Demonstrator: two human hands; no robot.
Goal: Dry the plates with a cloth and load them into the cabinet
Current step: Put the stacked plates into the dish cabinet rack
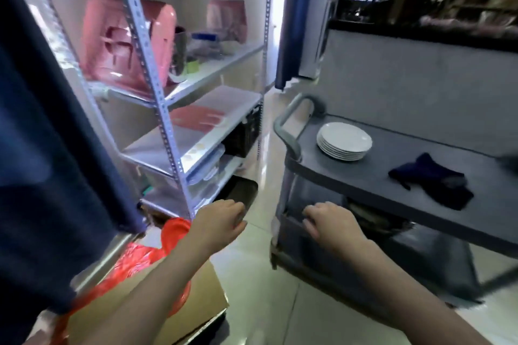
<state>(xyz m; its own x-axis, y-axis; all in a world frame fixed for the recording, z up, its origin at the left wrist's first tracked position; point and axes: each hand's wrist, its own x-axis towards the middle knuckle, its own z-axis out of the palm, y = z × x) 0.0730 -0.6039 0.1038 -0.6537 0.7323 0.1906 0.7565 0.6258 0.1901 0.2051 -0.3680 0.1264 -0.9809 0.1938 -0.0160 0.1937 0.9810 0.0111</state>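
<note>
Plates (344, 138) in one stack, one cloth (431, 182)

Bright indoors. Blown out white at the doorway gap (280, 8), strongest light source. Soft glare across the glossy floor tiles (263, 260). Dim and murky at upper right. Smeared by motion blur throughout, worst along the curtain (42, 134). Bent by wide-angle distortion along the shelf uprights (141, 36).

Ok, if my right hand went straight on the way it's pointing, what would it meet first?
Probably the rim of the cart's lower shelf, just ahead of the right hand; blur hides whether they already touch.
</note>
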